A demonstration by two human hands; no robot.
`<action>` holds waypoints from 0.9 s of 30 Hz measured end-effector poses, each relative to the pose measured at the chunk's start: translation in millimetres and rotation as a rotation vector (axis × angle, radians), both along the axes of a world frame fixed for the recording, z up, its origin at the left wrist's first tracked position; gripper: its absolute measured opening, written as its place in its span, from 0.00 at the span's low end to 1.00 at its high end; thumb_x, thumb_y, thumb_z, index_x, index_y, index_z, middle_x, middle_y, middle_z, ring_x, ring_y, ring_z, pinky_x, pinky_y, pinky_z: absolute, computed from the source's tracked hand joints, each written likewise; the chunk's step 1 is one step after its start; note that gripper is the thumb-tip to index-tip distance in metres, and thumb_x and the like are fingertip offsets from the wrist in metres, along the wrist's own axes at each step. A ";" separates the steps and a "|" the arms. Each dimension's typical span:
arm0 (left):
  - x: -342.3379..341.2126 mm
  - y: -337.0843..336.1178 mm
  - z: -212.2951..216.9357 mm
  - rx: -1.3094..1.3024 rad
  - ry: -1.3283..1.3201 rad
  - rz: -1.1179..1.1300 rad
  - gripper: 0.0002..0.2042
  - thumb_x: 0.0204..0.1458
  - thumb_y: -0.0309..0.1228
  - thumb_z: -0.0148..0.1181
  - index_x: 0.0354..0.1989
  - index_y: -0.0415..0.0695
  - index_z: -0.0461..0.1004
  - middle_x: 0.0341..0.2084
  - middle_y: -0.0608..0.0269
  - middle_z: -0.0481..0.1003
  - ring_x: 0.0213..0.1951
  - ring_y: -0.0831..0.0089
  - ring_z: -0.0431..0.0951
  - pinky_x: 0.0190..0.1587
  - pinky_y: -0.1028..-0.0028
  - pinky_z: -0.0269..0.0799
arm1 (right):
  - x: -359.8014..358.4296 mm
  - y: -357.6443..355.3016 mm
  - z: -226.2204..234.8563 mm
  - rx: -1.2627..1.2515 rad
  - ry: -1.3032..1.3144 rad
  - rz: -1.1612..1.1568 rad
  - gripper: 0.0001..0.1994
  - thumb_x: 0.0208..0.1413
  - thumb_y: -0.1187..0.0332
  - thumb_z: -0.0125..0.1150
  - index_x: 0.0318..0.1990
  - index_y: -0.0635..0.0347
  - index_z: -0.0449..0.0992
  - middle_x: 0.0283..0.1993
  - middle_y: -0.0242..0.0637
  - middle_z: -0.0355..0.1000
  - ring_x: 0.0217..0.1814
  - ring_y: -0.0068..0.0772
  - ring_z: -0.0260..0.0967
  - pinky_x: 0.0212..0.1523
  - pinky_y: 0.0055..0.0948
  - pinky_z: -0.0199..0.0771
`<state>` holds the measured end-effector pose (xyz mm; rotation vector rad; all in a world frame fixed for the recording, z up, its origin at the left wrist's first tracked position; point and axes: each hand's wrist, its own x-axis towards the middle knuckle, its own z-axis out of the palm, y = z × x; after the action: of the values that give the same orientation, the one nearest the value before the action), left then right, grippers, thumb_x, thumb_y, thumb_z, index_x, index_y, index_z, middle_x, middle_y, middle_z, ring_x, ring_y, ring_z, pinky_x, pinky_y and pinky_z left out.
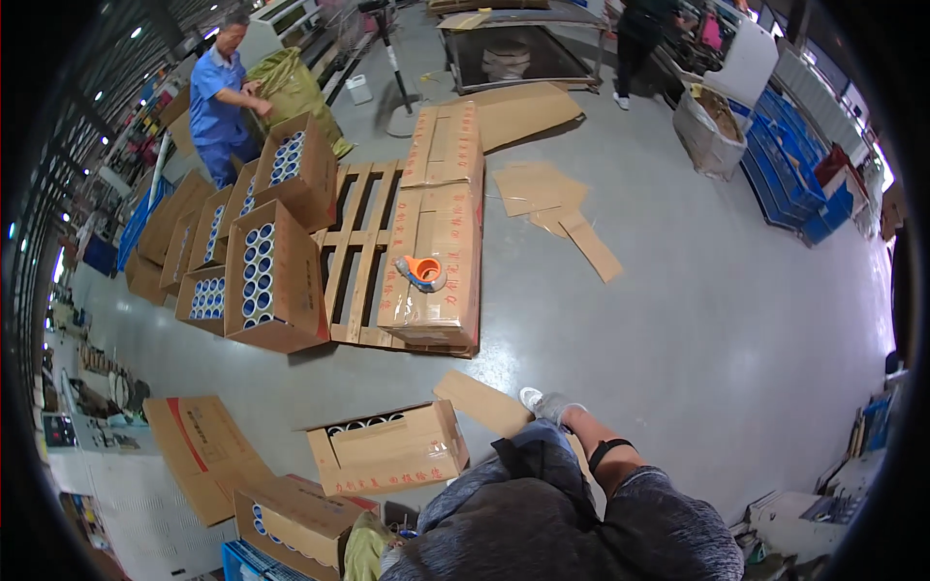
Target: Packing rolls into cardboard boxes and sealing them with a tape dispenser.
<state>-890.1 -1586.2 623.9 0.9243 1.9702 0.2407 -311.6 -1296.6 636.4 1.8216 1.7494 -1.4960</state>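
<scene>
My right hand (550,405), in a grey-white glove with a black band on the wrist, rests at the right end of the raised flap (481,400) of an open cardboard box (392,453). Whether the fingers grip the flap is not clear. The box holds several white rolls along its far side. A yellow-green shape (363,547) at the lower edge, beside my grey shirt, may be my gloved left hand; it is mostly hidden. An orange tape dispenser (422,272) lies on sealed cartons (438,247) stacked on a wooden pallet (360,254).
Open cartons of blue-and-white rolls (271,276) stand left of the pallet. A person in blue (221,102) handles a green sack at the back left. Flat cardboard sheets (552,208) lie on the grey floor. Blue crates (790,179) line the right side. More cartons (203,450) sit near me.
</scene>
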 end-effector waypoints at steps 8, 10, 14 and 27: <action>24.9 17.1 12.8 -0.003 0.037 0.028 0.07 0.53 0.29 0.52 0.36 0.42 0.75 0.24 0.65 0.72 0.26 0.75 0.70 0.29 0.74 0.67 | 2.5 14.1 -22.3 0.051 0.026 0.088 0.25 0.59 0.50 0.40 0.43 0.64 0.76 0.48 0.53 0.71 0.54 0.50 0.67 0.55 0.37 0.65; 41.2 21.1 12.6 0.001 0.025 0.044 0.07 0.53 0.28 0.52 0.36 0.42 0.75 0.23 0.65 0.72 0.26 0.76 0.70 0.29 0.74 0.66 | 18.2 8.9 -83.6 0.074 -0.004 0.179 0.25 0.58 0.49 0.42 0.43 0.64 0.76 0.49 0.53 0.71 0.55 0.50 0.66 0.56 0.37 0.64; 50.9 10.7 13.8 0.014 0.023 0.125 0.07 0.53 0.28 0.52 0.36 0.42 0.75 0.23 0.66 0.72 0.25 0.76 0.69 0.29 0.75 0.66 | 23.1 -1.9 -117.4 0.045 -0.092 0.080 0.22 0.47 0.54 0.54 0.45 0.61 0.76 0.47 0.52 0.72 0.51 0.50 0.70 0.50 0.39 0.68; 150.2 -17.3 61.8 0.033 -0.218 0.695 0.07 0.51 0.26 0.53 0.35 0.41 0.76 0.24 0.71 0.72 0.26 0.81 0.67 0.31 0.79 0.64 | -12.4 29.0 -35.4 -0.165 -0.122 0.045 0.22 0.51 0.51 0.52 0.45 0.59 0.76 0.48 0.52 0.71 0.52 0.51 0.68 0.50 0.39 0.68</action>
<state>-739.9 -1603.5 685.7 0.1853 2.0168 0.7333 -324.1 -1267.6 601.0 1.7406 1.5514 -1.4337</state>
